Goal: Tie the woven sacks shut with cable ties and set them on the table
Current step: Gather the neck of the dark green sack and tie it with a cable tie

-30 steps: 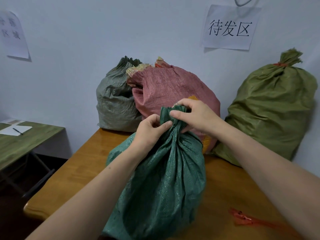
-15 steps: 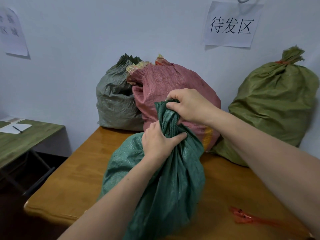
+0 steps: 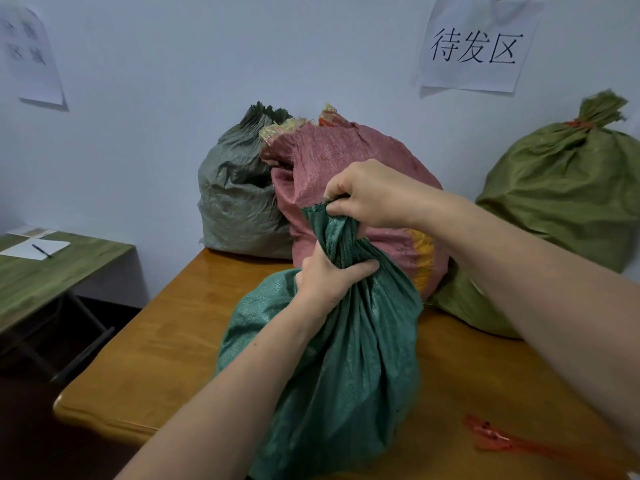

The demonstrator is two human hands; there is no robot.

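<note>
Left hand (image 3: 325, 277) dropped, clamps green sack (image 3: 332, 358) neck; right hand (image 3: 372, 194) pinches top.

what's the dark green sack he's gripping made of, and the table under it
Dark green sack: looks like woven plastic, likely polypropylene; a fine criss-cross weave with a slight sheen and stiff creases. Table: seemingly wood or wood veneer under glossy varnish; orange-brown grain lines and light reflections show, though solid or laminate cannot be told.

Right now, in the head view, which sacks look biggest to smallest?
1. Dark green sack, though it is nearest the camera.
2. Olive green sack and pink sack: too close to rank.
3. Grey-green sack, partly hidden.
</note>
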